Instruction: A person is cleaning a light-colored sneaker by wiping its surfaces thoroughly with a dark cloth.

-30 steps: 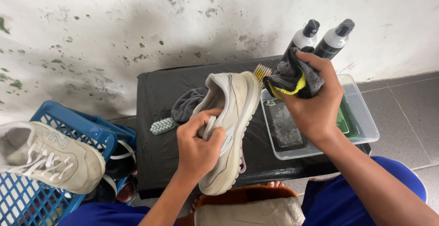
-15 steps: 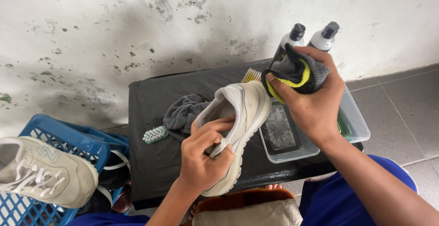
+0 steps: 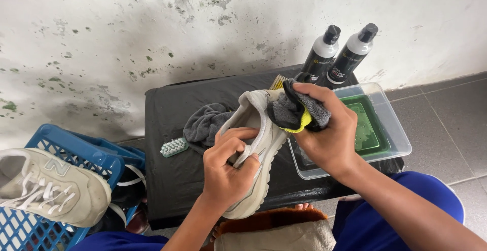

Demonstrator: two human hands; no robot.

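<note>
My left hand (image 3: 231, 164) grips a pale beige sneaker (image 3: 256, 144) by its side, holding it above a black stool top (image 3: 167, 109). My right hand (image 3: 327, 134) is closed around a grey and yellow cloth (image 3: 294, 111), which presses against the heel end of the sneaker. A second grey cloth (image 3: 205, 124) lies crumpled on the stool just left of the shoe.
Two black-and-white bottles (image 3: 337, 55) stand against the stained wall. A clear plastic tray (image 3: 393, 129) holding green liquid sits at the right. A small brush (image 3: 173, 147) lies on the stool. A blue basket (image 3: 96, 154) at the left carries another sneaker (image 3: 48, 187).
The cloth in my right hand has come down from beside the bottles onto the heel of the sneaker. The view has shifted left and down a little.
</note>
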